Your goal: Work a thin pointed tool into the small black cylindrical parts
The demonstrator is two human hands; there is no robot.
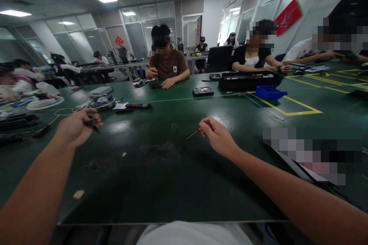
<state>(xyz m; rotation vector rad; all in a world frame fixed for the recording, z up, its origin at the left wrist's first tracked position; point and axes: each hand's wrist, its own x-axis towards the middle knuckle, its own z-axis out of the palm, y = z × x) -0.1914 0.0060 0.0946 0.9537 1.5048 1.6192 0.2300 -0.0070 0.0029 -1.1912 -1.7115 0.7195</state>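
Observation:
My right hand [217, 136] grips a screwdriver [193, 134] whose thin metal shaft points down and left over the green tabletop [161, 195]. Its reddish handle is mostly covered by my fingers. On the other side, my left hand [79, 124] is closed around a small dark object [92, 123] with a narrow end pointing down; its kind cannot be made out. Just beyond that hand lie a dark pen-shaped tool with a red end [140, 105] and a dish of small parts [102, 103]. Between my hands, a tiny pale scrap [124, 154] rests on the table.
Farther back are a hard drive [203, 91], a blue bin [270, 92] and a long black device [248, 81]. A laptop-like flat object [299, 164] lies at right. A small label [78, 194] lies front left. Several people work around the tables.

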